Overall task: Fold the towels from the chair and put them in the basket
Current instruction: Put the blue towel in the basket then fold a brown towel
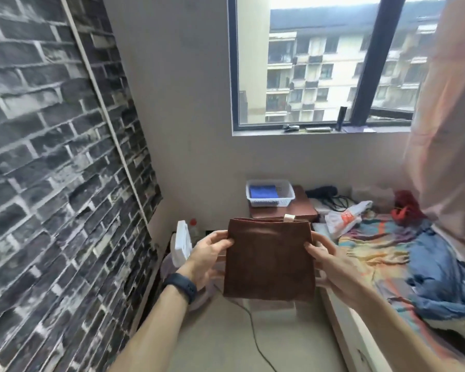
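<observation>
A folded brown towel (269,260) hangs in the air in front of me, a small pale loop at its top edge. My left hand (211,255) pinches its left edge with thumb in front and fingers behind. On the opposite edge, my right hand (326,260) grips in the same way. Beyond the towel stands a white plastic basket (289,193) on a dark red-brown stand (301,208); a folded blue towel (263,191) lies inside it. The chair is not in view.
A bed with a colourful sheet (381,253) and blue bedding (440,275) runs along the right. A plastic bag (345,214) and a black hair dryer (322,191) lie near its head. A white object (183,240) stands at the left wall. A cable (255,336) crosses the floor.
</observation>
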Motion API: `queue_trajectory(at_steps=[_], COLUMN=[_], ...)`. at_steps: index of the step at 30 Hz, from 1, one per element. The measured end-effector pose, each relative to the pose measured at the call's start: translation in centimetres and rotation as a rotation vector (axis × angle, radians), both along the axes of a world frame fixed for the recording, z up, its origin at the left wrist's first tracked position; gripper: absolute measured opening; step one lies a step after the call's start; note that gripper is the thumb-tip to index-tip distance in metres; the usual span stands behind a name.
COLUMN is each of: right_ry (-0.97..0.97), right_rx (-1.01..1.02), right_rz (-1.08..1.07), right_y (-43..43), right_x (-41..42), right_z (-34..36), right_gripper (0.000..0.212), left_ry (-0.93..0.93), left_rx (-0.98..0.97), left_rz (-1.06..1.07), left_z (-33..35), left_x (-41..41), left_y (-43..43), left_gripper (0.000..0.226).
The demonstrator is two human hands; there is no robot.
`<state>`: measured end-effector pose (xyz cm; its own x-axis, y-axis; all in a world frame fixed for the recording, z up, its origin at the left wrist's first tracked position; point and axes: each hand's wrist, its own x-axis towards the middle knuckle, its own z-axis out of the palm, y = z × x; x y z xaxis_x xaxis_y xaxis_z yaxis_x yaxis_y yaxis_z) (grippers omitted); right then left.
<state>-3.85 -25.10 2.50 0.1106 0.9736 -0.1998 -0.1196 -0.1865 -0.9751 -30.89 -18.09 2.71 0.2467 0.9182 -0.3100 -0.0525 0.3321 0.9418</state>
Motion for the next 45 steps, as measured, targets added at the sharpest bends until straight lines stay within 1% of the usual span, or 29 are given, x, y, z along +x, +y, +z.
queue_trajectory(at_steps=[6,11,15,20,25,29,32,34,39,42,45], right_ry=[-0.015,0.001,0.011,0.042,0.052,0.03,-0.019,-0.053,-0.082,-0.094,-0.105], right_rx=[0.043,0.064,0.074,0.069,0.048,-0.024,-0.122,-0.204,-0.424,-0.545,-0.62], right_rz=[-0.068,-0.096,-0.085,-0.072,-0.067,-0.086,-0.075,-0.059,-0.043,-0.025,-0.024], right_y=[9.1,18.1,26.1,35.7,43.8,50.1,54.6,57.4,64.0,67.2,70.2], right_x=[1.5,4.4,7.5,11.7,14.8,17.0,18.1,18.6,19.6,20.1,20.5], right_z=[2.0,1.8,1.5,1.3,-0.2,-3.2,-7.1,-9.9,-16.0,-19.3,-22.1], right_gripper=[0.019,0.024,0.024,0.023,0.023,0.022,0.021,0.019,0.015,0.015,0.016], left_ry=[-0.024,-0.015,-0.012,-0.013,0.003,0.011,0.066,0.103,0.125,0.161,0.187], left_rx=[0.04,0.067,0.077,0.07,0.034,-0.023,-0.106,-0.181,-0.4,-0.527,-0.596], left_rz=[-0.081,-0.131,-0.117,-0.091,-0.076,-0.063,-0.069,-0.056,-0.041,-0.054,-0.046], left_z=[1.4,1.9,2.3,2.7,1.4,-1.5,-5.8,-9.6,-17.7,-21.1,-23.4], left_x=[2.0,4.7,7.8,12.0,14.8,17.1,18.5,19.4,21.1,21.7,22.3], left_y=[11.0,20.4,28.5,37.4,45.2,51.1,55.2,57.6,63.8,66.7,69.4], left_gripper=[0.02,0.021,0.023,0.02,0.019,0.016,0.019,0.022,0.026,0.022,0.019])
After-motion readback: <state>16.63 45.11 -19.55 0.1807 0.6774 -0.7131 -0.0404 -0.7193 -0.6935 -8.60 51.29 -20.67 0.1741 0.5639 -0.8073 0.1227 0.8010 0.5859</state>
